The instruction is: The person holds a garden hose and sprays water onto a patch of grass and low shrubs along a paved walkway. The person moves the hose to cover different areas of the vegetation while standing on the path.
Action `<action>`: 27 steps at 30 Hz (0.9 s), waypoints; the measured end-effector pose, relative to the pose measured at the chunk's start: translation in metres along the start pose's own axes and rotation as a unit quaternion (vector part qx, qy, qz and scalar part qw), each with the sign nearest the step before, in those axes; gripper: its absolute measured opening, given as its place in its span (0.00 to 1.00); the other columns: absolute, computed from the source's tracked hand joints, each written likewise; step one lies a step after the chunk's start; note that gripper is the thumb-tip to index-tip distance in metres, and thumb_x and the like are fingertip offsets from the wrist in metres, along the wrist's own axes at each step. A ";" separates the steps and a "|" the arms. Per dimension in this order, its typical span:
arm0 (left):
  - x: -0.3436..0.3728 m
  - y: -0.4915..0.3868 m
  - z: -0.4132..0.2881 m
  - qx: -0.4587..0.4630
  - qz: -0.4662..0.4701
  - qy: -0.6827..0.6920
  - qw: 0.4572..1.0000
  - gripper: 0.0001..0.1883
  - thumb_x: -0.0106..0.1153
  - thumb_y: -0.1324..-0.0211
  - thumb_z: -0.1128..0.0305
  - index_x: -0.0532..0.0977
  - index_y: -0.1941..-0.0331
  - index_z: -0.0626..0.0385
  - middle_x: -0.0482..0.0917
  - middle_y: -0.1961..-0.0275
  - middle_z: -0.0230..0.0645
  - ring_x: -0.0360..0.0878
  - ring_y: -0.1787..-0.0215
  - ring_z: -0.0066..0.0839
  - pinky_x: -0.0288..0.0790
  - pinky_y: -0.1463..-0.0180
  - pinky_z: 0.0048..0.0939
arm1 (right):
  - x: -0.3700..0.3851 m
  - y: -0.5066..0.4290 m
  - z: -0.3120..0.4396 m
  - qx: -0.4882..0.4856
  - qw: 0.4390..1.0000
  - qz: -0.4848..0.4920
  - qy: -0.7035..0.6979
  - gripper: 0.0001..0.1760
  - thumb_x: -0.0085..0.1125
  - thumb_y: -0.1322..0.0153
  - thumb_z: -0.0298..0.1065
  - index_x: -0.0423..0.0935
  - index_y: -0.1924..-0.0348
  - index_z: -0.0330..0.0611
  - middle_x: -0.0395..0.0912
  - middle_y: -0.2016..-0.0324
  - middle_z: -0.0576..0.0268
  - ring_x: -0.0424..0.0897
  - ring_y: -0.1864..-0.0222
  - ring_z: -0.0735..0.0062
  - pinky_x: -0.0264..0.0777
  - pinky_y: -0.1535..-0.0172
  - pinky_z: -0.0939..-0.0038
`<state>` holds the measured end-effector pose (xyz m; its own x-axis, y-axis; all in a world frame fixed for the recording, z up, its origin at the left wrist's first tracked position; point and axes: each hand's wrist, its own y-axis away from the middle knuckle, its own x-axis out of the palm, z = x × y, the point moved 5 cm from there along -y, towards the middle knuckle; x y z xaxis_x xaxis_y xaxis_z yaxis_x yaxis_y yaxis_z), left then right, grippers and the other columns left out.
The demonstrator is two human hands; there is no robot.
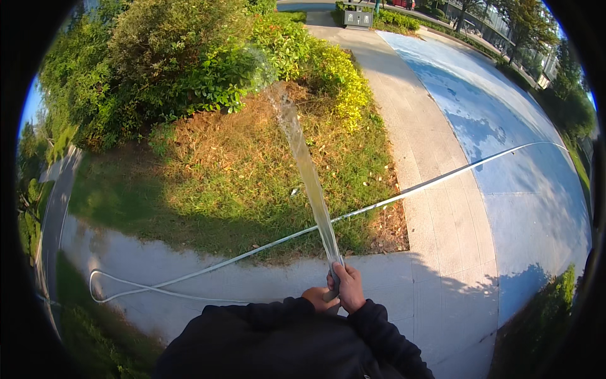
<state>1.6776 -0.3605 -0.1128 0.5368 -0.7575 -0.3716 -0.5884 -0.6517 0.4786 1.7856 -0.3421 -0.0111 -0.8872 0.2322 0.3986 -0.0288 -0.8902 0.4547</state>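
Both my hands hold the end of a water hose (333,287) close in front of my body. My right hand (349,284) wraps the mouth of the hose, thumb on top. Just to its left and lower, my left hand (316,297) grips the hose, partly hidden by the sleeve. A thick stream of water (310,182) leaves the hose and arcs away over the grass (227,189) towards the bushes (222,71), where it breaks into drops. A long pale hose (284,239) lies across the grass and paving and loops at the left.
Grey paving (236,279) borders the grass on the near side. A beige path (426,156) and a blue-painted pavement (516,175) run along the right. Yellow-green shrubs (348,85) edge the bed. A dark litter bin (357,19) stands at the top. A road (59,203) passes at the far left.
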 end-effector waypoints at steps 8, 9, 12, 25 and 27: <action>0.022 -0.137 -0.109 0.049 0.028 0.002 0.998 0.25 0.56 0.42 0.44 0.79 0.59 0.57 0.83 0.63 0.49 0.81 0.58 0.48 0.71 0.52 0.42 | -0.115 -0.067 0.106 -0.032 0.996 -0.067 0.041 0.16 0.51 0.24 0.41 0.71 0.71 0.40 0.72 0.82 0.63 0.69 0.82 0.77 0.63 0.76 0.75; 0.023 -0.147 -0.113 0.055 0.028 -0.010 0.998 0.25 0.57 0.42 0.44 0.79 0.59 0.57 0.83 0.63 0.49 0.81 0.58 0.48 0.71 0.53 0.42 | -0.122 -0.076 0.114 -0.028 0.997 -0.065 0.031 0.15 0.51 0.24 0.40 0.71 0.71 0.39 0.72 0.82 0.62 0.70 0.82 0.76 0.64 0.75 0.74; 0.022 -0.182 -0.128 0.058 0.038 -0.021 0.997 0.24 0.57 0.42 0.46 0.78 0.58 0.57 0.83 0.63 0.49 0.81 0.58 0.47 0.71 0.53 0.42 | -0.149 -0.105 0.133 -0.007 0.997 -0.071 0.006 0.15 0.49 0.24 0.38 0.70 0.70 0.37 0.72 0.81 0.58 0.71 0.81 0.70 0.67 0.75 0.70; 0.065 -0.309 -0.199 -0.066 -0.027 0.027 0.997 0.26 0.58 0.46 0.41 0.79 0.62 0.55 0.83 0.65 0.43 0.82 0.61 0.41 0.72 0.55 0.40 | -0.304 -0.230 0.176 0.174 0.978 -0.002 -0.112 0.12 0.46 0.25 0.40 0.68 0.65 0.40 0.70 0.80 0.57 0.70 0.81 0.63 0.68 0.76 0.65; 0.082 -0.320 -0.220 -0.095 -0.067 0.036 0.993 0.26 0.59 0.46 0.41 0.79 0.61 0.55 0.83 0.65 0.44 0.82 0.59 0.42 0.72 0.55 0.41 | -0.334 -0.240 0.183 0.211 0.971 0.016 -0.111 0.12 0.46 0.25 0.41 0.68 0.65 0.41 0.70 0.80 0.58 0.69 0.81 0.64 0.68 0.75 0.64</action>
<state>2.0434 -0.2057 -0.1211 0.6493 -0.6546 -0.3871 -0.3875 -0.7228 0.5723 2.1731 -0.1343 -0.1079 -0.7623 0.3276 0.5582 0.2297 -0.6693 0.7066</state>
